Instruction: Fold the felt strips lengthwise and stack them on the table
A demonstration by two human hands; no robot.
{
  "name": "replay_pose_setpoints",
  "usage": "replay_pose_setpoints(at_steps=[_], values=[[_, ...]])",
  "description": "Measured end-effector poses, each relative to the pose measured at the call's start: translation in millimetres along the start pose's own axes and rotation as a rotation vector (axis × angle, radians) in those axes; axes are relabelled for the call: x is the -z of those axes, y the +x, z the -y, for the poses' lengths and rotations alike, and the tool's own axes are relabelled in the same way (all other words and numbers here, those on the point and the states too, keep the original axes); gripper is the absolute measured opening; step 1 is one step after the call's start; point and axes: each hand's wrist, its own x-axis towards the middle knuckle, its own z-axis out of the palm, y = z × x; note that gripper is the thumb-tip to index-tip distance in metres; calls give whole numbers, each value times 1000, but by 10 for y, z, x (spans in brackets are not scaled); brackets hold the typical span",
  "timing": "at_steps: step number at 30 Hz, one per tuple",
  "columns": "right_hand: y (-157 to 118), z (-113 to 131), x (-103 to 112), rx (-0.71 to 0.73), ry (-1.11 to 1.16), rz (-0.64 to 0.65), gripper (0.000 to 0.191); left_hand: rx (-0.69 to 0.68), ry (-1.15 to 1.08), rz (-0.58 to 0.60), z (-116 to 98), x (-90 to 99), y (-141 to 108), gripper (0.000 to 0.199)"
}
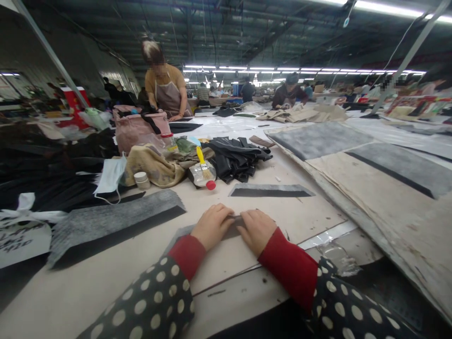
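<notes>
My left hand [213, 226] and my right hand [257, 230] rest side by side on the work table, fingers bent and closed on the upper edge of a dark strip of material [233, 229]. Most of the strip is covered by the hands; a grey part of it shows left of the left hand. Just beyond them lies a flat grey-and-black strip [270, 190]. Farther left is a larger grey piece with a black border [116, 223].
A brush with a yellow handle [201, 157] lies on a clear container [198, 178] with a red cap. Behind are black strips [236, 157], a tan cloth [153, 165] and a pink bag [136, 132]. At right, a covered board [335, 174] bears grey pieces. A co-worker [165, 87] stands across.
</notes>
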Motion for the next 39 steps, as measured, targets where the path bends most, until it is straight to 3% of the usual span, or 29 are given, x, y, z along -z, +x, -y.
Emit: replay_pose_setpoints(at_steps=[6, 14, 20, 24, 30, 35, 39], values=[[119, -139, 25, 21, 48, 41, 26, 60, -161, 43, 136, 86, -15, 21], [285, -65, -58, 124, 212, 123, 35, 86, -102, -19, 133, 16, -34, 14], [264, 68, 15, 174, 13, 185, 23, -44, 45, 20, 90, 47, -55, 15], [249, 187, 62, 149, -83, 195, 23, -113, 11, 70, 154, 140, -100, 19], [262, 228, 43, 132, -49, 163, 20, -36, -176, 26, 356, 247, -256, 21], [332, 260, -4, 148, 81, 209, 25, -17, -111, -9, 326, 204, -293, 23], [324, 336, -16, 215, 12, 224, 26, -54, -42, 33, 286, 236, -279, 27]])
